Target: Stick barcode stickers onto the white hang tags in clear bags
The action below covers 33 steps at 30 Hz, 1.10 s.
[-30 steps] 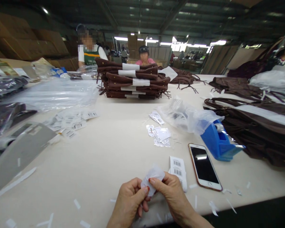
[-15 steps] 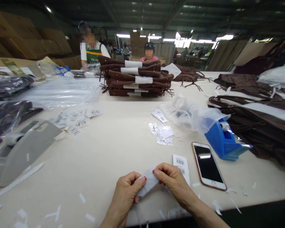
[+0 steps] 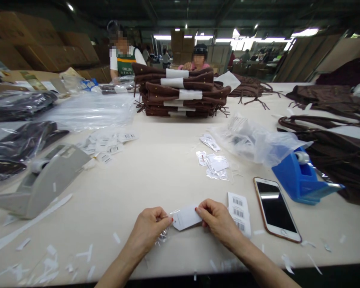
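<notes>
Near the table's front edge, both my hands pinch a small white hang tag [image 3: 186, 217] between them. My left hand [image 3: 149, 229] grips its left end, with a scrap of clear plastic [image 3: 163, 237] under the fingers. The tag's right end sits in the closed fingers of my right hand [image 3: 217, 221]. A strip of barcode labels [image 3: 239, 212] lies just right of my right hand, beside a phone [image 3: 276, 208] lying face up.
A blue tape dispenser [image 3: 303, 179] and a clear plastic bag [image 3: 255, 140] sit to the right, a grey tape dispenser [image 3: 42, 180] to the left. Loose tags [image 3: 216, 165] and labels [image 3: 108, 143] lie mid-table. Stacked brown bags [image 3: 181, 94] stand farther back, with two people behind them.
My hands have moved apart and lowered toward the table. The tag, crumpled between them before, now lies flat and stretched between both pinches. The camera has tilted slightly downward.
</notes>
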{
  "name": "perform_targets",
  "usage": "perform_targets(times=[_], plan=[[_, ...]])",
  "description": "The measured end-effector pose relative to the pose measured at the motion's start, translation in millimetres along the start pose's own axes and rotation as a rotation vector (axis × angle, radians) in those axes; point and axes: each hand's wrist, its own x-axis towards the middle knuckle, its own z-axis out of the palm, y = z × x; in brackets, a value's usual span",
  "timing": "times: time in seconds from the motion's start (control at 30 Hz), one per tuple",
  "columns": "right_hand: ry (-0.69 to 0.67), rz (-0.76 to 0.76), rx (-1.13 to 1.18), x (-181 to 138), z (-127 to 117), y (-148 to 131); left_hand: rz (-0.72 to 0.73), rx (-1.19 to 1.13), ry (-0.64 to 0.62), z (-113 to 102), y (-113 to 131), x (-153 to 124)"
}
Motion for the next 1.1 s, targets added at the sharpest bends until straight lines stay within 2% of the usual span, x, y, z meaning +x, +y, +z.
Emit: perform_targets(times=[0.23, 0.4, 0.47, 0.5, 0.57, 0.6, 0.67, 0.73, 0.8, 0.87, 0.97, 1.03, 1.1], plan=[[0.018, -0.013, -0.147, 3, 2, 0, 0.063, 0.373, 0.081, -2, -5, 5], [0.039, -0.036, -0.259, 5, 2, -3, 0.097, 0.606, 0.113, -3, 0, -2], [0.04, -0.034, -0.29, 5, 1, -4, 0.155, 0.706, 0.162, -3, 0, -5], [0.038, -0.032, -0.304, 5, 1, -5, 0.226, 0.766, 0.211, -2, -1, -6], [0.041, -0.043, -0.341, 5, 1, -6, 0.482, 0.87, 0.317, 0, -5, -7], [0.049, -0.055, -0.371, 5, 2, -7, 0.644, 0.899, 0.333, 3, -7, -6], [0.072, -0.079, -0.445, 4, 5, -8, 0.923, 0.902, 0.272, 8, -13, -6], [0.101, -0.122, -0.512, 0, 7, -8, 1.072, 0.873, 0.219, 13, -18, -5], [0.136, -0.21, -0.544, -6, 5, -7, 1.122, 0.851, 0.25, 16, -22, -4], [0.177, -0.327, -0.538, -15, -4, -4, 1.152, 0.837, 0.308, 17, -26, -3], [0.267, -0.451, -0.53, -32, -33, 7, 1.165, 0.808, 0.366, 19, -32, -1], [0.317, -0.452, -0.598, -44, -55, 18, 1.134, 0.783, 0.382, 20, -35, 1], [0.3, -0.379, -0.692, -53, -74, 31, 1.085, 0.773, 0.37, 22, -37, 4]])
